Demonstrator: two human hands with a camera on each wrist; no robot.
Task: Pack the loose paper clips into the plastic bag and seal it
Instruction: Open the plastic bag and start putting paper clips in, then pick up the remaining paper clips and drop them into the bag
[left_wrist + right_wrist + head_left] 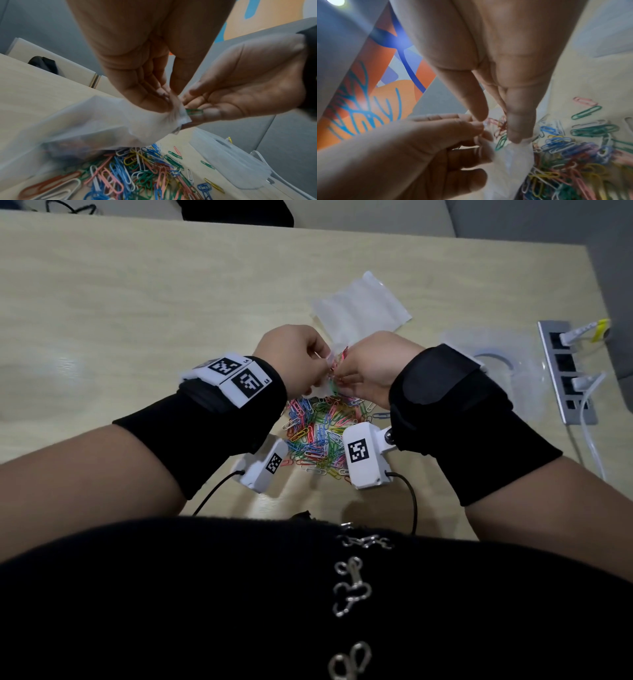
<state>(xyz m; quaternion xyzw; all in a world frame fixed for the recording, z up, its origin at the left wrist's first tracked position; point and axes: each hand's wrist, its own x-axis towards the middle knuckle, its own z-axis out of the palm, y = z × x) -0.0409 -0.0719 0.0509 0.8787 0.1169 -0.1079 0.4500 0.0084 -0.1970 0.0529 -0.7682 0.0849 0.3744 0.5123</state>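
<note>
My left hand (322, 360) pinches the rim of a translucent plastic bag (89, 125) and holds it a little above the table. The bag hangs down over the pile, and dark clips show dimly through its lower part. My right hand (343, 372) meets the left at the bag's mouth and pinches a few coloured paper clips (500, 126), a green one (194, 112) among them. Below both hands, a heap of loose coloured paper clips (317, 436) lies on the wooden table (137, 302). The bag's opening is mostly hidden by fingers.
A second flat translucent bag (361, 304) lies on the table beyond my hands. A clear plastic container (493, 361) sits to the right, with a power strip (567, 378) and white cables at the table's right edge. A few stray clips (175, 155) lie beside the heap.
</note>
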